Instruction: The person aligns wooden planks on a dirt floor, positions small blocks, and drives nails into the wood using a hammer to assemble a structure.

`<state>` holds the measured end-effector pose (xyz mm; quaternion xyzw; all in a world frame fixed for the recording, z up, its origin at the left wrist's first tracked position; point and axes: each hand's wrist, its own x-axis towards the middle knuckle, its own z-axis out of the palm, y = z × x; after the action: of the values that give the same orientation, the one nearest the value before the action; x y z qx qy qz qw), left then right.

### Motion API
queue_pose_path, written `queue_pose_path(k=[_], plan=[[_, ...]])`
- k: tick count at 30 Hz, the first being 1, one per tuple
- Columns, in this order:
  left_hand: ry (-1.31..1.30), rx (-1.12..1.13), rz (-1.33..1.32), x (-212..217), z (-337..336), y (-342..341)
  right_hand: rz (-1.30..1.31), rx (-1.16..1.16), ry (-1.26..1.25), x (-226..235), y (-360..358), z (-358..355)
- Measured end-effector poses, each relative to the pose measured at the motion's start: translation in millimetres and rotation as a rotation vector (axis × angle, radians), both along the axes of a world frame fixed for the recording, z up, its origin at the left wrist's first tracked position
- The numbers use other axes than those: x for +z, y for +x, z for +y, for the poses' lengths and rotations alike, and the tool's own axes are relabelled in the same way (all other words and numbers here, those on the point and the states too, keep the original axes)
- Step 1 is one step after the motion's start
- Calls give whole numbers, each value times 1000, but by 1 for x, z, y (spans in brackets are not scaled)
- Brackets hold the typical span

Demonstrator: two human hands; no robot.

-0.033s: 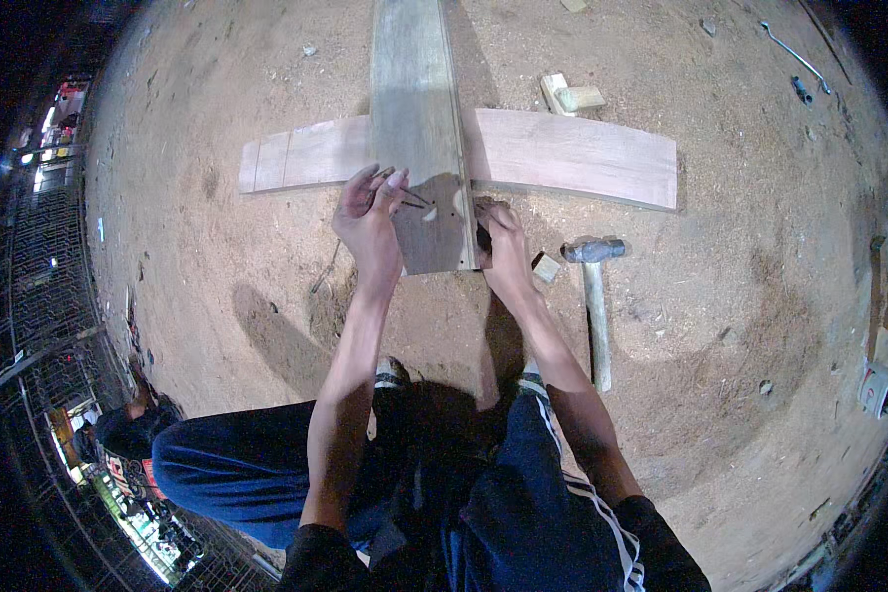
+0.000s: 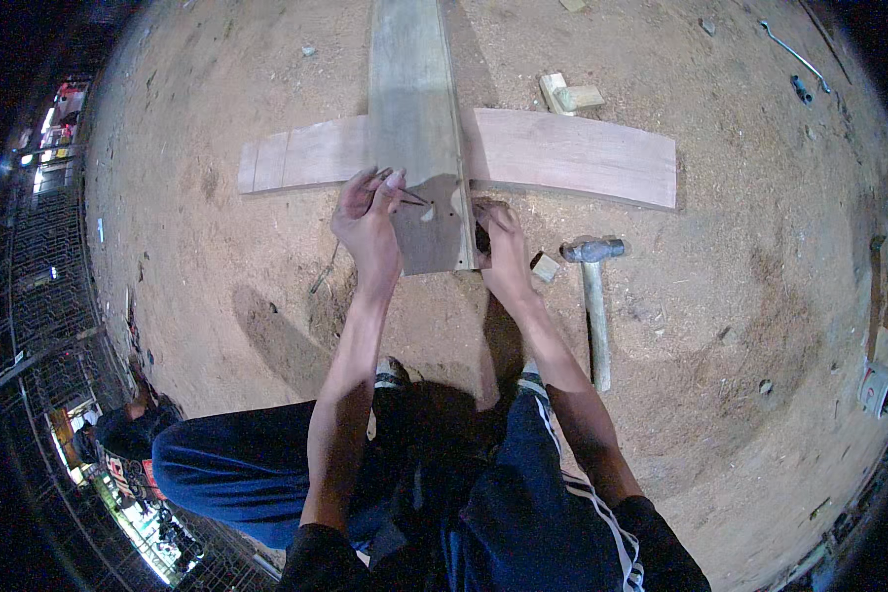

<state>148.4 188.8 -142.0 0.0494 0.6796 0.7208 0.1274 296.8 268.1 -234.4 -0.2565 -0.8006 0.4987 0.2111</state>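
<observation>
A long grey plank (image 2: pixel 411 109) runs away from me across a reddish curved board (image 2: pixel 572 155) that lies crosswise on the sandy ground. My left hand (image 2: pixel 368 225) rests on the plank's near left edge, its fingers pinching a thin dark nail (image 2: pixel 411 198) that lies on the wood. My right hand (image 2: pixel 500 245) curls around the plank's near right edge, close to its end. A hammer (image 2: pixel 593 296) lies on the ground just right of that hand, and a small wood block (image 2: pixel 545 266) sits between them.
Pale wood offcuts (image 2: pixel 568 96) lie beyond the curved board. A bent metal rod (image 2: pixel 792 49) lies at the far right. A thin nail (image 2: pixel 324 271) lies on the ground left of my left wrist. My knees fill the lower middle. Sawdust covers the ground.
</observation>
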Motion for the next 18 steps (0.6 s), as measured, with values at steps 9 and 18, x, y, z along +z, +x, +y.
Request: queue_pose_path(k=[9,18], plan=[[19,-100,116,-14,-6,3,132,-79,-104,2,-1,-26],[-64,-136,204,-14,-3,14,324,-110,-436,-6,-26,-22]])
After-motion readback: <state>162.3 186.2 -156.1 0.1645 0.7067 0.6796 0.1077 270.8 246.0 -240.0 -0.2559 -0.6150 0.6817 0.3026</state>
